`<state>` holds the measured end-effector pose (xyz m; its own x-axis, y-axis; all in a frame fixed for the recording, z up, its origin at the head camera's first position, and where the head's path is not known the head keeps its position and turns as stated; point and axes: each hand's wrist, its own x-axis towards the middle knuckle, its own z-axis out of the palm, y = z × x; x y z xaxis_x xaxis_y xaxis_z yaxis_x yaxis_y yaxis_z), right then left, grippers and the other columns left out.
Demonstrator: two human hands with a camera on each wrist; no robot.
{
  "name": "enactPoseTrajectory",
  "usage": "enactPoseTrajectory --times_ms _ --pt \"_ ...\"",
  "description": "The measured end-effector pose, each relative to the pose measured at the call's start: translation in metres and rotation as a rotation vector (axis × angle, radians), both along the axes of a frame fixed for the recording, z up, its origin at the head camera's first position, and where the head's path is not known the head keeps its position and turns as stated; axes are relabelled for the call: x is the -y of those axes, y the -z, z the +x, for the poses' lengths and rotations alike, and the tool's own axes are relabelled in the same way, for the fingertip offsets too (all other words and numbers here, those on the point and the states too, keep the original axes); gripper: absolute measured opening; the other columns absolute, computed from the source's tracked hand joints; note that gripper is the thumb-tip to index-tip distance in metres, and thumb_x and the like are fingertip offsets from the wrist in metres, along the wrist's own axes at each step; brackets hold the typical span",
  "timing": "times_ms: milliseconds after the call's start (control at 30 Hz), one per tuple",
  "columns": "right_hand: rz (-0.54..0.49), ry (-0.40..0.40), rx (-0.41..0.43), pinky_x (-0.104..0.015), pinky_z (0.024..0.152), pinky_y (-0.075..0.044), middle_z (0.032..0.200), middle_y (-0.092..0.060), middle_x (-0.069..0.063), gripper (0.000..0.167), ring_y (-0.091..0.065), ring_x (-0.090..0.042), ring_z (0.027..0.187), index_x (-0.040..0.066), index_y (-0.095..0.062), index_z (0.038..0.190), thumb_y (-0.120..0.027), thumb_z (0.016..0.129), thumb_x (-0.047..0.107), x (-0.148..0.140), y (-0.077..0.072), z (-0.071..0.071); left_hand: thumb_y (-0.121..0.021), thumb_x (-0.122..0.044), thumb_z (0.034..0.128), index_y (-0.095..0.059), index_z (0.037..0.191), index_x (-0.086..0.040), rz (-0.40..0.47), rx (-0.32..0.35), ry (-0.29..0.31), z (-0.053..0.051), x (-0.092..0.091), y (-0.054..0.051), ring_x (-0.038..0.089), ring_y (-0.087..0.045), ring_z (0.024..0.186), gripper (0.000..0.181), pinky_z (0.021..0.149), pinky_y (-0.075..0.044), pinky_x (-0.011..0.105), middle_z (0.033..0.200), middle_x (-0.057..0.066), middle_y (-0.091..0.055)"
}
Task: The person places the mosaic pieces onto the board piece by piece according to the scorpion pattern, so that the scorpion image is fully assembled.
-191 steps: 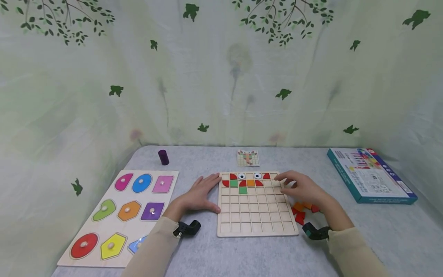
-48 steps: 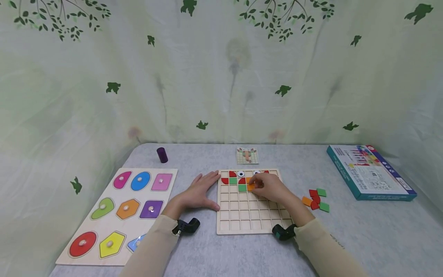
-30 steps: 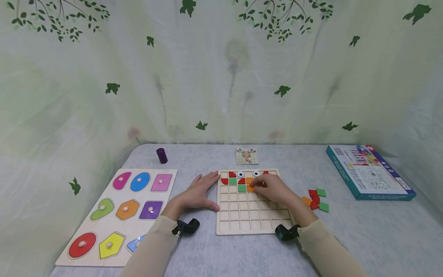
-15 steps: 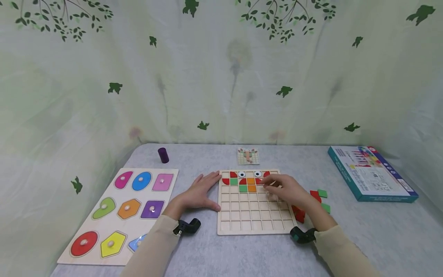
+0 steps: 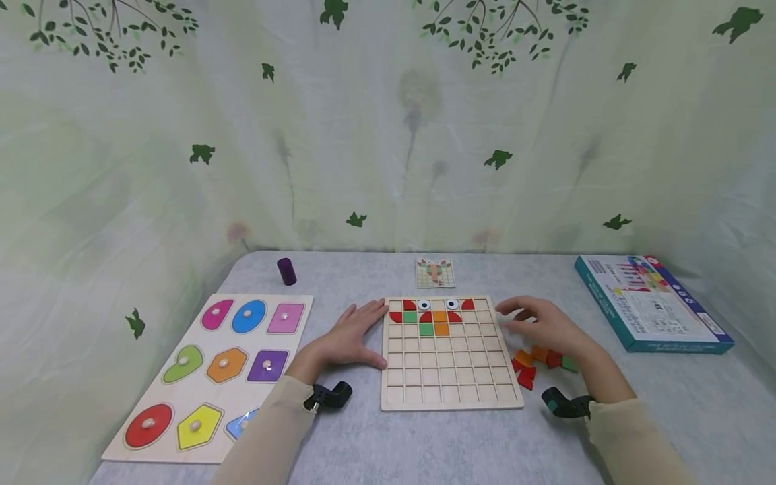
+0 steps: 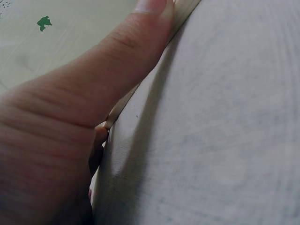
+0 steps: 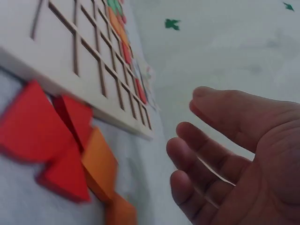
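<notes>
A wooden grid board (image 5: 451, 370) lies mid-table. Red, green and orange tiles and two eye tiles fill part of its top rows; an orange tile (image 5: 442, 329) sits beside a green tile (image 5: 426, 329) in the third row. My left hand (image 5: 347, 342) rests along the board's left edge, fingers straight, thumb against its side in the left wrist view. Off the board's right edge hovers my right hand (image 5: 548, 327), fingers loosely bent, holding nothing in the right wrist view. Below it are loose red tiles (image 7: 35, 126) and orange tiles (image 7: 100, 164), partly hidden in the head view.
Behind the board lies a small pattern card (image 5: 434, 274). A shape puzzle with knobbed pieces (image 5: 197, 387) takes up the left side, with a dark purple cylinder (image 5: 287, 271) behind it. A flat box (image 5: 651, 306) is at the back right.
An orange tile has been set in the third row beside the green one and released. My right hand has since drawn back right, off the board. My left hand stays put.
</notes>
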<state>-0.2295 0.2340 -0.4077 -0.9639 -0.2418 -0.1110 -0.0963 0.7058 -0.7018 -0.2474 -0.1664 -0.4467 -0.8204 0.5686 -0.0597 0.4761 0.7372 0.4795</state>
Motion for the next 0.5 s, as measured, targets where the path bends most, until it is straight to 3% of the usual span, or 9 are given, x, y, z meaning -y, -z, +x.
enactPoseTrajectory --times_ms 167,500 --pt "0.007 -0.027 -0.004 -0.036 0.084 -0.059 0.135 -0.061 -0.016 0.042 -0.057 -0.031 0.116 0.013 -0.06 0.134 -0.069 0.093 0.024 -0.025 -0.002 0.0 -0.083 -0.057 0.0732 -0.024 0.16 -0.01 0.0 0.008 -0.002 0.0 0.0 -0.001 0.027 -0.012 0.158 0.114 0.128 -0.002 0.054 0.169 0.007 -0.019" --pt "0.001 0.009 0.034 -0.035 0.084 -0.058 0.135 -0.059 -0.02 0.049 -0.055 -0.032 0.117 0.011 -0.056 0.138 -0.069 0.093 0.029 -0.052 -0.001 0.0 -0.083 -0.055 0.0735 -0.025 0.159 -0.009 -0.003 0.006 -0.004 0.001 -0.001 -0.002 0.028 -0.013 0.157 0.113 0.128 -0.002 0.054 0.168 0.008 -0.02"
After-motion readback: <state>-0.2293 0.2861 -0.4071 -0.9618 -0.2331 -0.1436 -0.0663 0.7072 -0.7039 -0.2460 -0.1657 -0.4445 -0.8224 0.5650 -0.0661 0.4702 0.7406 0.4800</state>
